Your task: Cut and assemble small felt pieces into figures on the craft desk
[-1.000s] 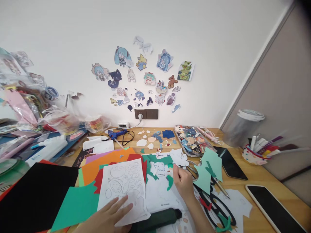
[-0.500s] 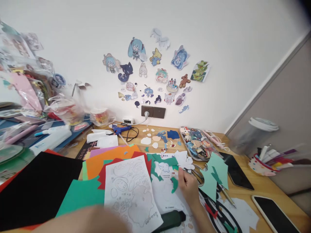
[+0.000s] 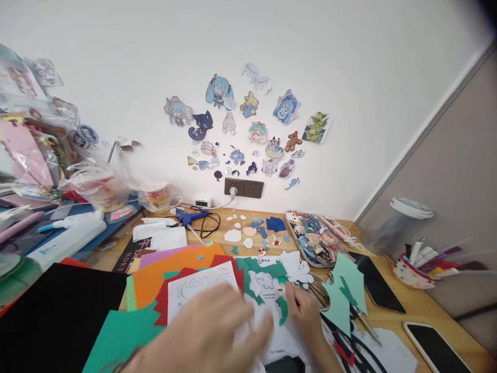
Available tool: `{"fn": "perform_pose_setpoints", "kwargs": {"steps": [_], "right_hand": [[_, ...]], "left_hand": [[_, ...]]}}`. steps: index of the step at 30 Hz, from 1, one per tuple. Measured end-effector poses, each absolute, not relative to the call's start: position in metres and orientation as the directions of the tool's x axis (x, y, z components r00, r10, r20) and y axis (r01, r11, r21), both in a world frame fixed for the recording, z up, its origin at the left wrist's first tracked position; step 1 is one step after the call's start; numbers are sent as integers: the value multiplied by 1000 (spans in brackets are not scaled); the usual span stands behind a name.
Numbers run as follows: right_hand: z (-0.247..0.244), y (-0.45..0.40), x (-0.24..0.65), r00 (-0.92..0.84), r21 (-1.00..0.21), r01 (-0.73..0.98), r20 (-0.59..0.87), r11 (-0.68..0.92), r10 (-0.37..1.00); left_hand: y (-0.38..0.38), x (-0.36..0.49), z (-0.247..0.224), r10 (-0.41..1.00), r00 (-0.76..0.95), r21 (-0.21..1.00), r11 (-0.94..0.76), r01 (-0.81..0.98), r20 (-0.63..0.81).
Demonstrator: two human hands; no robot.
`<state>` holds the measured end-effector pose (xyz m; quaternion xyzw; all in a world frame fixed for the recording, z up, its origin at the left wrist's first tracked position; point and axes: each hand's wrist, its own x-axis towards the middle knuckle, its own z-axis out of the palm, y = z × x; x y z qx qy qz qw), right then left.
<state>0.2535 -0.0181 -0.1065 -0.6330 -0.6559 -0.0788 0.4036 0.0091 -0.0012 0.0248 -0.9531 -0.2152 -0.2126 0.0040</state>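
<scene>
My left hand (image 3: 217, 331) is blurred by motion above the white sheet with pencil-drawn shapes (image 3: 186, 285), its thumb apart from the other fingers and nothing visible in it. My right hand (image 3: 305, 313) is closed in a pinch over a printed white sheet (image 3: 274, 331); whatever lies between the fingertips is too small to make out. Beside those fingers lies a curved green paper scrap (image 3: 282, 311). Larger green cut paper (image 3: 267, 270) surrounds a small white cut-out drawing (image 3: 262, 281). A dark green object (image 3: 285, 364) shows at the bottom edge, partly hidden.
Coloured paper sheets, with black (image 3: 62, 316) and orange (image 3: 174, 274) among them, spread leftward. A blue glue gun (image 3: 190, 216) and a tin of stickers (image 3: 312, 238) stand behind. Pale green paper (image 3: 341, 295), a pen (image 3: 367, 326) and a phone (image 3: 442, 344) lie right.
My left hand has come in from the lower left and now covers much of the drawn sheet. My right hand keeps its pinch in about the same place. The camera view has tilted slightly upward.
</scene>
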Motion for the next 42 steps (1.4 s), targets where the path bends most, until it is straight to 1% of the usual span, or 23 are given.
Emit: {"fn": "perform_pose_setpoints", "kwargs": {"steps": [1,3,4,6,9,12,18,22,24,30,33,36,38,42], "right_hand": [[-106,-19,254,114,-391,901,632,189,767],[-104,-20,255,90,-360,913,638,193,765],[-103,-20,257,84,-348,918,639,190,764],[-101,-21,260,84,-335,925,641,180,763],[-101,-21,262,97,-327,931,648,161,755],[-103,-20,262,93,-316,935,654,159,750],[-103,-20,261,77,-295,941,662,165,745],[-99,-21,262,81,-292,945,652,151,754],[-97,-22,263,88,-290,947,646,137,759],[-95,-25,267,109,-270,960,605,75,789],[-93,-27,265,140,-254,967,556,7,819],[-83,-29,267,200,-226,969,480,-101,854],[-72,-32,275,285,-208,955,429,-213,857],[-45,-51,312,508,-191,861,321,-471,800]], "left_hand": [[13,8,27,501,800,87,-860,503,331],[45,2,23,688,700,84,-722,687,190],[61,-2,18,735,658,77,-675,734,162],[84,-10,2,777,625,72,-629,774,70],[99,-18,-18,780,625,75,-621,780,-34],[100,-18,-25,771,631,84,-626,775,-83],[103,-22,-17,736,663,157,-645,748,-135],[105,-27,-10,728,676,188,-652,735,-114],[104,-27,-10,730,675,194,-650,735,-112],[102,-22,-21,694,698,231,-660,714,-175],[101,-19,-23,673,713,240,-672,701,-196],[102,-17,-21,662,721,240,-680,693,-205],[102,-18,-17,656,727,245,-685,686,-203],[99,-22,-3,611,774,302,-716,629,-164]]}}
